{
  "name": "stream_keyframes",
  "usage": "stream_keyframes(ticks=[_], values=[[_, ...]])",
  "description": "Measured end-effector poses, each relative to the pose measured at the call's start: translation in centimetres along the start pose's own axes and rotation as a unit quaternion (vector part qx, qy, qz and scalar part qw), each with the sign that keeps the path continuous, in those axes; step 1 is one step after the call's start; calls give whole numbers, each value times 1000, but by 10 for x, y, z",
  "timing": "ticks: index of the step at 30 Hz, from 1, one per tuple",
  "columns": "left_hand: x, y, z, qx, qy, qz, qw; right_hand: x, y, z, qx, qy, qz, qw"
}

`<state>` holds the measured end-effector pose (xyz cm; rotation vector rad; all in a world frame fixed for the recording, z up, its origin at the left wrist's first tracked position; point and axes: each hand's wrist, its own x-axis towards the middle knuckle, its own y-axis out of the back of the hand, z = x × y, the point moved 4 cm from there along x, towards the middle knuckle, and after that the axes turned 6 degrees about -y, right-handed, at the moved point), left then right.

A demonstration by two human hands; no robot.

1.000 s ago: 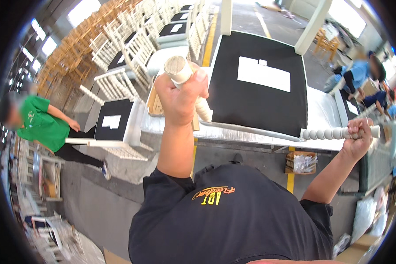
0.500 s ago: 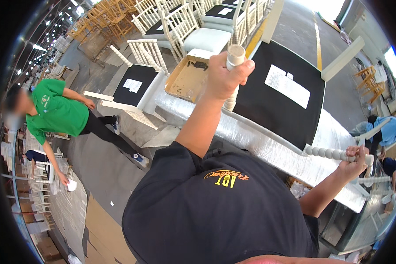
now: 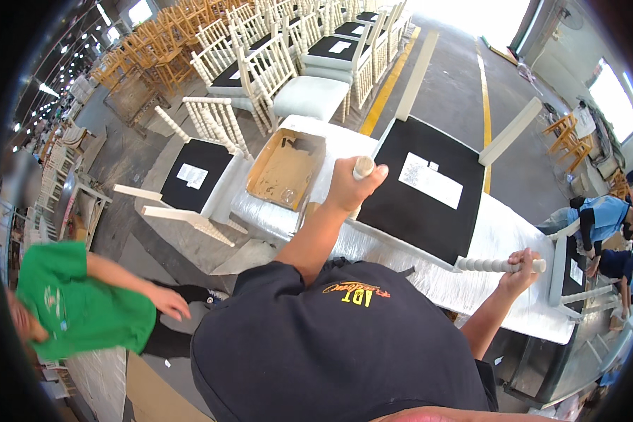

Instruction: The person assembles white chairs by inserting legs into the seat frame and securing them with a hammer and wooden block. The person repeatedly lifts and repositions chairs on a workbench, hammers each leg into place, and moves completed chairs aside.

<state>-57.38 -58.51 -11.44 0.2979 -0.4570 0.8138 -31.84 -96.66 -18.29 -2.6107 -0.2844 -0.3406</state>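
An upside-down white chair (image 3: 436, 228) lies on a table (image 3: 503, 299) wrapped in shiny film. Its black seat underside faces up with a white paper label (image 3: 429, 181) on it. My left hand (image 3: 353, 187) is closed round the near left turned leg, whose round end shows above the fist. The near right leg (image 3: 484, 265), ringed and white, has my right hand (image 3: 520, 271) wrapped round its end. Two plain square legs (image 3: 416, 77) rise from the seat's far side. The chair's backrest is hidden from me.
On the table's left stands a cardboard tray (image 3: 283, 172) with dark bits inside. Another upturned chair (image 3: 197, 176) is beyond it. A person in a green shirt (image 3: 84, 302) is close at my left. Stacked chairs (image 3: 309, 95) fill the back; people work at far right.
My hands and the held chair now appear lower and further left in the shifted view. The person in green has come nearer, and more of the cardboard tray shows.
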Motion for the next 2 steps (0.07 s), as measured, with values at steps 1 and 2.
stream_keyframes(ticks=[1,2], values=[[2,4,-11,13,-5,1,1000,-1,-3,8,-12,-12,7,1000],[0,7,-20,23,-10,-21,999,-1,-6,10,-27,-22,13,999]])
